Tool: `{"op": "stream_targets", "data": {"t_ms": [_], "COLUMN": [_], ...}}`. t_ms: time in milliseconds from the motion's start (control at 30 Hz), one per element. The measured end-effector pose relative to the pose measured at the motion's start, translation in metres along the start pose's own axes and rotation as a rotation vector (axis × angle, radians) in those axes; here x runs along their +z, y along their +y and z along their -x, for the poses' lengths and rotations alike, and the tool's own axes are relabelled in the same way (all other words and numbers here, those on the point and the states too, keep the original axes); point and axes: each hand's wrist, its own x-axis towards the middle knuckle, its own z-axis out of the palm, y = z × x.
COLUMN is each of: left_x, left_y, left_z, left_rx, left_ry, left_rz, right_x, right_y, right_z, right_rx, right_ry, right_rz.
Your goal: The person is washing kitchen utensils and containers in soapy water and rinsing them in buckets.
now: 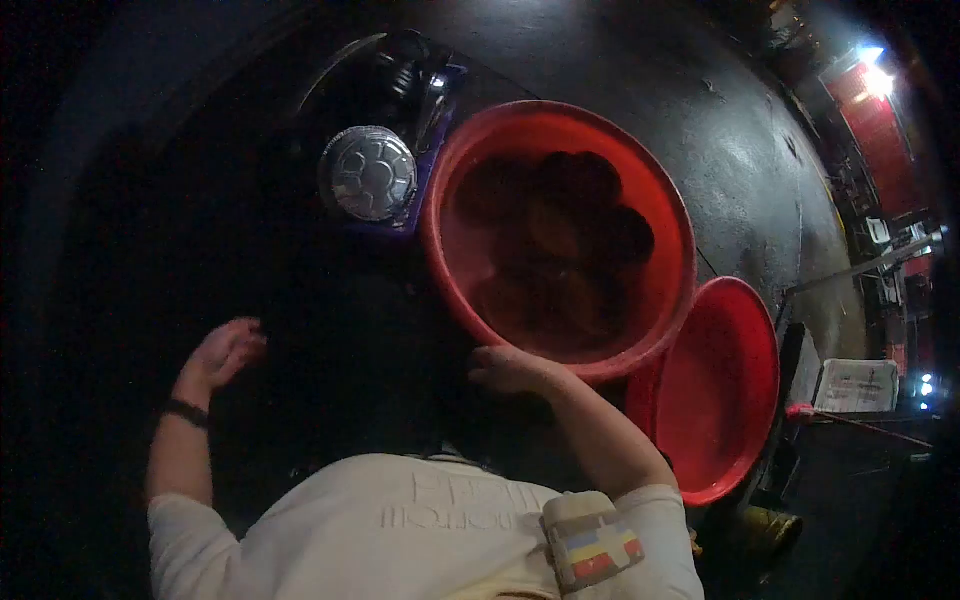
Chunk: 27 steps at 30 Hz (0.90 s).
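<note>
My left hand is held out over the dark floor at the left, fingers loosely bent and apart with nothing in them. A dark band circles that wrist. My right hand hangs right at the near rim of a large red tub, overlapping it in this view. Its fingers point left, loosely bent, and nothing shows in them. In the tub is murky liquid with several dark rounded things in it, too dim to name.
A second red tub leans beside the first at the right. Behind on the left, a round foil tray rests by a purple crate. A white container and a thin pole stand farther right.
</note>
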Motion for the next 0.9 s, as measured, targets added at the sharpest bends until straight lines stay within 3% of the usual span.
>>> {"op": "stream_targets", "data": {"t_ms": [33,133,267,333,400,500,600,700,800,900], "left_x": [0.01,0.035,0.087,0.114,0.134,0.154,0.173,0.207,0.236,0.249], "left_y": [0.013,0.026,0.053,0.075,0.098,0.121,0.137,0.145,0.142,0.134], "left_z": [-0.015,-0.062,-0.074,-0.058,-0.029,0.023,0.067,0.099,0.097,0.061], "left_rx": [-0.069,-0.063,-0.072,-0.036,0.151,0.34,0.509,0.625,0.617,0.522], "left_ry": [-0.033,-0.089,-0.198,-0.29,-0.343,-0.301,-0.259,-0.302,-0.275,-0.216], "left_rz": [0.169,0.099,-0.394,-0.658,-0.753,-0.759,-0.63,-0.546,-0.631,-0.689], "right_x": [-0.004,-0.026,-0.04,-0.049,-0.045,-0.029,-0.007,-0.01,-0.014,-0.003], "right_y": [0.004,0.007,0.03,0.05,0.104,0.149,0.251,0.274,0.216,0.286], "right_z": [-0.007,-0.025,-0.047,-0.046,-0.061,-0.067,-0.114,-0.107,-0.092,-0.097], "right_rx": [-0.023,-0.023,0.059,0.065,0.248,0.318,0.385,-0.289,0.396,0.566], "right_ry": [0.024,0.115,0.411,0.35,0.518,0.626,0.674,0.627,0.752,0.353], "right_rz": [-0.017,-0.168,-0.722,-1.002,-1.093,-1.184,-0.965,0.61,-0.357,0.043]}}
